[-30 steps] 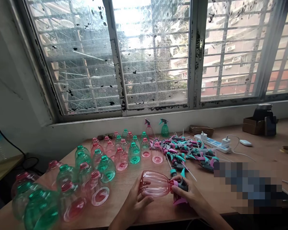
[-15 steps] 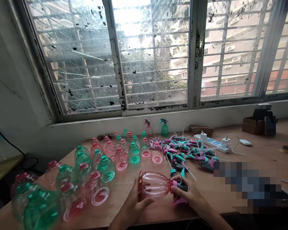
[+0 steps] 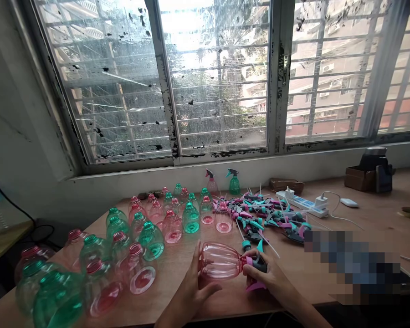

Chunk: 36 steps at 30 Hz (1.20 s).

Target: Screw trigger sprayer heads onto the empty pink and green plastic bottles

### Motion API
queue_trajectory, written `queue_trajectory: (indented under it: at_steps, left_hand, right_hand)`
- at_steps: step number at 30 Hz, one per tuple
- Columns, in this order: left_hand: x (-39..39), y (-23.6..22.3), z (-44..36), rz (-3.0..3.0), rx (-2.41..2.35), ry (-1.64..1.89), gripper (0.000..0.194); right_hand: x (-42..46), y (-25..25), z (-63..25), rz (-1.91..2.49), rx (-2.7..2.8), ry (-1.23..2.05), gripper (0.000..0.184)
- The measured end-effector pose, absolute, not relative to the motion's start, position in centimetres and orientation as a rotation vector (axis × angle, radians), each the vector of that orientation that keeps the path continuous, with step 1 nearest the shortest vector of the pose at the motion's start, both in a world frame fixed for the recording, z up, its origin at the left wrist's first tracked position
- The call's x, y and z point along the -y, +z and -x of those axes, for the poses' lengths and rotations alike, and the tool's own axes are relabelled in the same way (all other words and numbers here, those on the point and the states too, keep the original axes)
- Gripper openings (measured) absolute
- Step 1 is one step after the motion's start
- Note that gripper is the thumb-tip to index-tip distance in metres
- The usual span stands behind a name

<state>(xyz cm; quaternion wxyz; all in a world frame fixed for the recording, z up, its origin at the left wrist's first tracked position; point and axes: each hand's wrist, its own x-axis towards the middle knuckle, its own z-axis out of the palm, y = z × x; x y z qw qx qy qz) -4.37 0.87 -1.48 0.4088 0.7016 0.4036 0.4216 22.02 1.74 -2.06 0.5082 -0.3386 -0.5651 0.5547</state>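
Observation:
A clear pink spray bottle (image 3: pixel 220 262) lies sideways between my hands, above the front part of the table. My right hand (image 3: pixel 268 272) is closed round the grey and pink trigger sprayer (image 3: pixel 248 264) at the bottle's neck. The pink trigger points down below the fingers. At the other end, my left hand (image 3: pixel 193 284) is open, its fingers stretched out along the bottle's base and its thumb spread away below. Just behind the right hand lies another sprayer head (image 3: pixel 246 245) with a teal collar.
Several pink and green bottles without heads (image 3: pixel 152 240) stand on the left. A pile of sprayer heads (image 3: pixel 259 212) with thin tubes lies behind my hands. Two fitted spray bottles (image 3: pixel 234 183) stand by the window wall. Further right are a power strip (image 3: pixel 304 203) and a blurred-out patch.
My left fingers have drawn back from behind the bottle to its base and straightened, with the thumb spread slightly wider. The right hand stays in place on the sprayer.

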Motion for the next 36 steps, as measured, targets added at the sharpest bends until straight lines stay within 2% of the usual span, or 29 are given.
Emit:
queue_trajectory:
  at_steps: [2, 6, 13, 27, 36]
  left_hand:
    - [-0.7, -1.1, 4.3, -1.725, -0.996, 1.047, 0.107]
    - [-0.6, -0.7, 4.4, -1.784, -1.027, 0.996, 0.089]
    - [-0.7, -1.4, 4.6, -1.902, -1.009, 1.085, 0.089]
    - [-0.3, -0.7, 4.4, -1.709, -1.041, 1.067, 0.100]
    - [-0.3, -0.7, 4.4, -1.727, -0.943, 1.036, 0.094]
  right_hand:
    - [-1.6, -1.8, -22.0, 0.833, 1.374, 1.329, 0.042]
    - [-1.7, -1.7, -22.1, 0.840, 1.378, 1.325, 0.042]
    - [-1.9, -2.2, -22.1, 0.813, 1.342, 1.336, 0.041]
    - [-1.9, -2.3, -22.0, 0.803, 1.343, 1.340, 0.039]
    - [-2.1, -2.5, -22.0, 0.790, 1.314, 1.340, 0.040]
